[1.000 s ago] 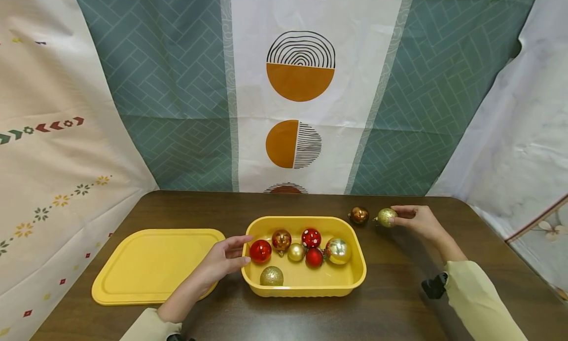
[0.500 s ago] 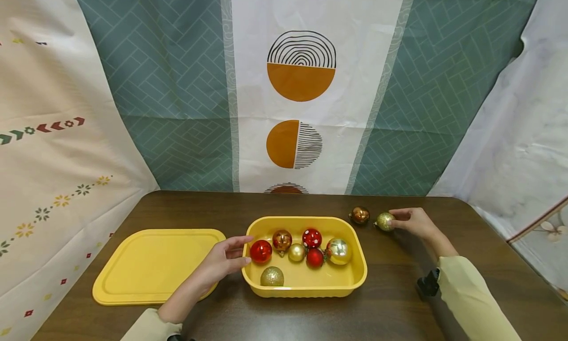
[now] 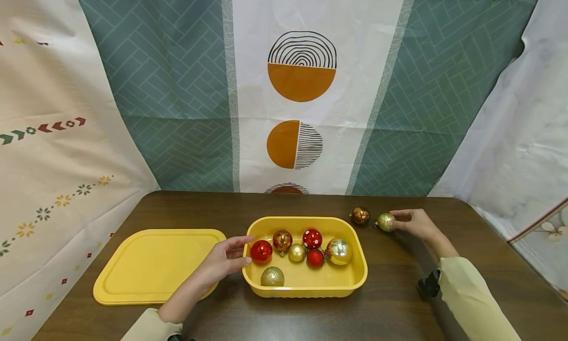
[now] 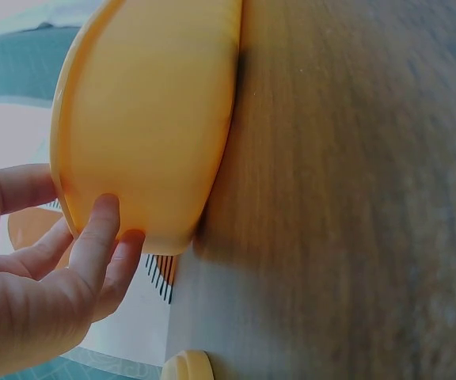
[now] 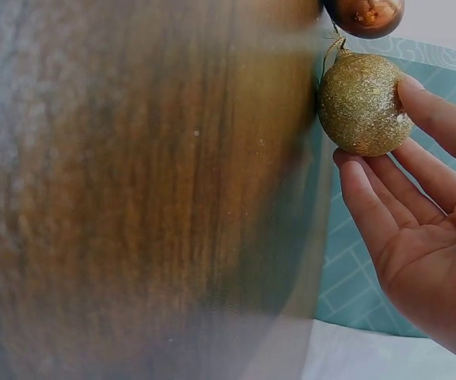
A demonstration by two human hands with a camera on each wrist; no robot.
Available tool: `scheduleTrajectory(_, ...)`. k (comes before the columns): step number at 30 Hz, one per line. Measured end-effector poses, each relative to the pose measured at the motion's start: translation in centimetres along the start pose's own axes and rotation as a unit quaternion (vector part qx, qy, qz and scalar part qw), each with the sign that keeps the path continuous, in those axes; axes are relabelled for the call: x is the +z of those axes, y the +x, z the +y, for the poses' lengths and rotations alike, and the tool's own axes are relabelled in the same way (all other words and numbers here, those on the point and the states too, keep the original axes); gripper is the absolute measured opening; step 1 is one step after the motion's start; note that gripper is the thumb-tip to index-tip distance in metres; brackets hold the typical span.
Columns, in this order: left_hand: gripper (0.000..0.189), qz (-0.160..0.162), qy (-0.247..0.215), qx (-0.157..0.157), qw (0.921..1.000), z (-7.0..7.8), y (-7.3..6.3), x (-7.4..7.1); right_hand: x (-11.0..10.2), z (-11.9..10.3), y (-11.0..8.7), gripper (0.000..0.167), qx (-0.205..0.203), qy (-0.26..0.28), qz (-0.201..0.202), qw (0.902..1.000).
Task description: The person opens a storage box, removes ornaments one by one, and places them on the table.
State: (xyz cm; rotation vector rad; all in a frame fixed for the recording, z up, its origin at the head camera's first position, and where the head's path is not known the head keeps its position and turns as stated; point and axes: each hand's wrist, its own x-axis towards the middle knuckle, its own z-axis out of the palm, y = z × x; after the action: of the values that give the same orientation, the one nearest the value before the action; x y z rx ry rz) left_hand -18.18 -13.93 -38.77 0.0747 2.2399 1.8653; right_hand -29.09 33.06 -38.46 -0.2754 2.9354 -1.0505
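Observation:
At the table's back right, my right hand (image 3: 414, 222) pinches a gold glitter Christmas ball (image 3: 385, 222) between thumb and fingers. In the right wrist view this ball (image 5: 364, 104) sits at the table surface, its cap and gold string toward a shiny brown ball (image 3: 360, 215). That brown ball lies just left of it, apart from my hand. My left hand (image 3: 226, 257) holds the left end of a yellow plastic box (image 3: 310, 291). In the left wrist view, fingertips (image 4: 105, 210) rest on the box's outer wall (image 4: 149, 119), with other digits at the rim.
Inside the box lie several balls: a shiny red one (image 3: 261, 251), a dotted red one (image 3: 312, 238), a large shiny gold one (image 3: 338, 251) and a glitter gold one (image 3: 272, 277). A yellow lid (image 3: 157, 267) lies flat on the table left of the box. Fabric hangs behind.
My right hand has shifted slightly, bringing the glitter ball a little lower in the head view, down near the brown ball. My left hand and the box stay put.

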Motion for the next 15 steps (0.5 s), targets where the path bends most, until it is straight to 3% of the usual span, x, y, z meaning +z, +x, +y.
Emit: scheduleTrajectory(15, 0.049, 0.006, 0.006, -0.005, 1.0000, 0.02, 0.00, 0.01, 0.05, 0.22, 0.11, 0.051, 0.000, 0.009, 0.005, 0.9999)
